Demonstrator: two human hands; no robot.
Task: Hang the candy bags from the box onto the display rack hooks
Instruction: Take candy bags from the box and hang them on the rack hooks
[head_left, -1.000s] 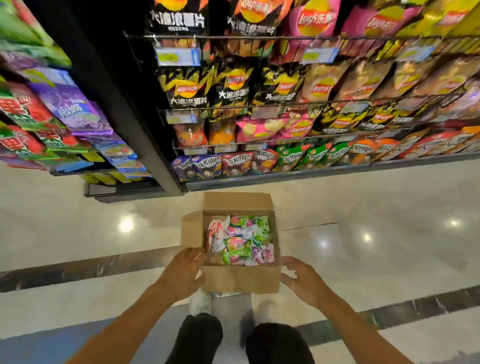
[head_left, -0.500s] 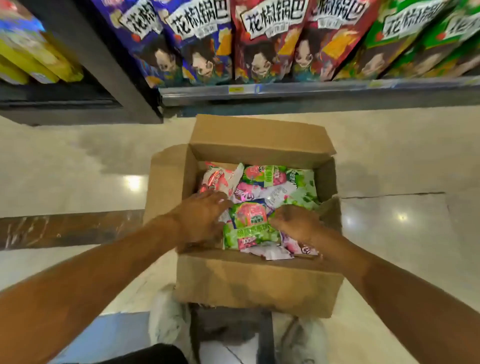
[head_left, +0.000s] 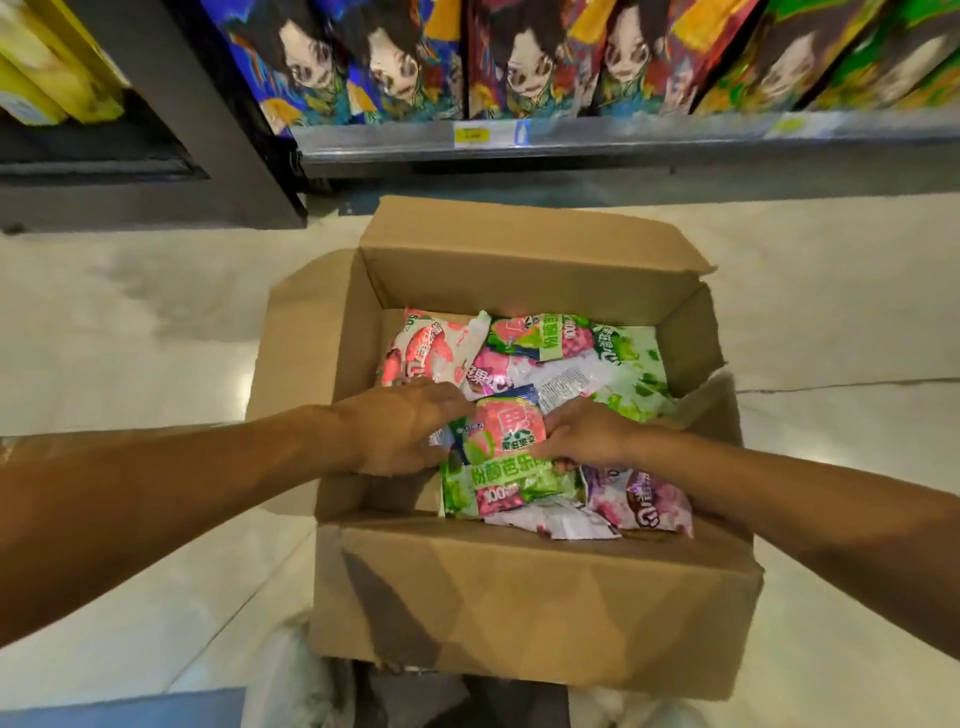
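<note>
Head view: pick-up step in hand, with left hand (head_left: 402, 431) lying flat, fingers straight, and right hand (head_left: 582, 434) pinching the green-pink bag (head_left: 498, 467) atop the pile inside the box (head_left: 519, 587); next move, judged, lifts it toward a hook, none visible.

This is a shop, a snack aisle in a supermarket by the look of it. A grey metal shelf edge (head_left: 623, 136) runs across the top, carrying a small yellow price tag (head_left: 471, 135) in its strip. Above it stand rows of glossy snack packets printed with a cartoon face (head_left: 524, 57), the same design repeated in blue, red and green. To the left, a dark upright post (head_left: 197, 104) divides that bay from another holding yellow packets (head_left: 47, 67). Underfoot is a pale polished stone floor (head_left: 130, 338) catching the ceiling lights. An open brown cardboard stock box (head_left: 519, 587) of small pink and green candy bags (head_left: 498, 457) sits before the shelving.
</note>
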